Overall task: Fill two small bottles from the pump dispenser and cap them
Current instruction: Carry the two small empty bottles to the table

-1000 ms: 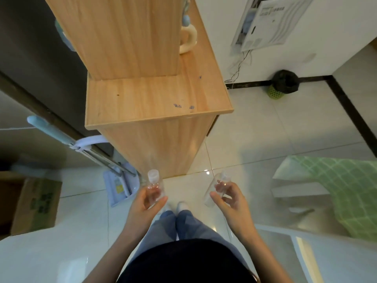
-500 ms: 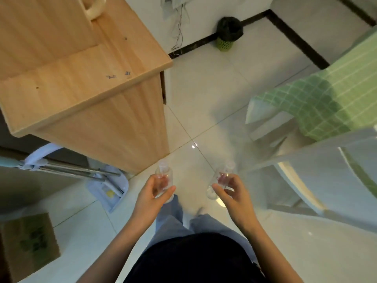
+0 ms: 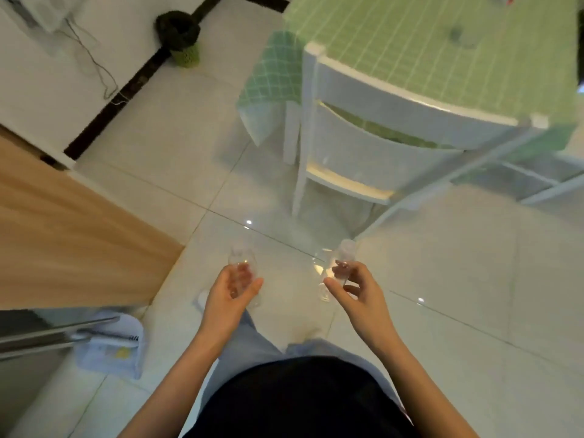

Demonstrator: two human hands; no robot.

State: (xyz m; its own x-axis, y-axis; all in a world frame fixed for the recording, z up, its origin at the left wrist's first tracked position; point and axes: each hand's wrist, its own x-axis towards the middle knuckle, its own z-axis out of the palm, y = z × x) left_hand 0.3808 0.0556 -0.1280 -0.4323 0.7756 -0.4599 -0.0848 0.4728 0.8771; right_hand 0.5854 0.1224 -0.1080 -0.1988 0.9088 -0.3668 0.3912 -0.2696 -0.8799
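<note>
Gripping left bottle (image 3: 241, 263) in left hand (image 3: 232, 290), 7 o'clock; pinching right bottle (image 3: 338, 263) in right hand (image 3: 358, 290), 5 o'clock. Held apart, necks up, presumably for carrying toward table (image 3: 410, 42), 1 o'clock.

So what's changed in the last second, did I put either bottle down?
No. You turned right: the cabinet slid off to the left, and the table and chair came in ahead. The left hand still holds the left bottle, the right hand the right bottle.
</note>
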